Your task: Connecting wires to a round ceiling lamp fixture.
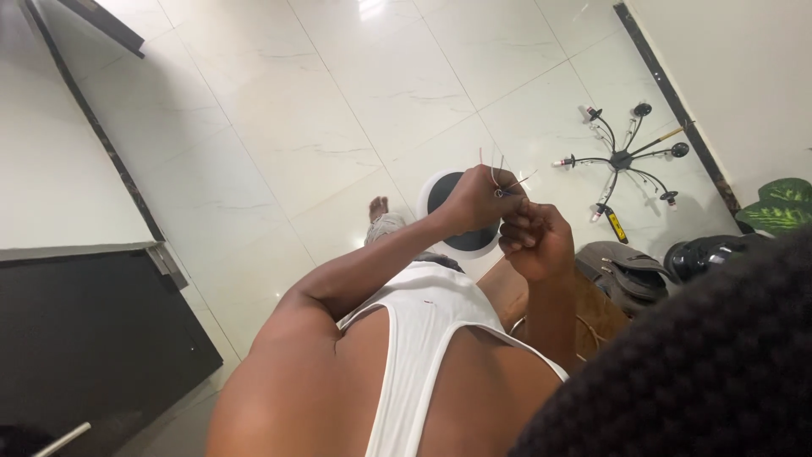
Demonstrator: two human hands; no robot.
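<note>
Mid-frame, left hand (478, 199) pinched thin wires (499, 173), fingers closed on them. Right hand (534, 241) fisted just beside, touching. Black chandelier (624, 158) lay upper right on the floor.

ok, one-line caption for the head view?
Left hand and right hand pinch thin wires above a white tiled floor.

wire ends (499, 173) – too thin to tell | round fixture (440, 190) – half hidden

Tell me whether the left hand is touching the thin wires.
Touching. The head view shows the left hand pinching the thin wires, whose ends stick up above its fingers. The right hand sits fisted just below.
</note>
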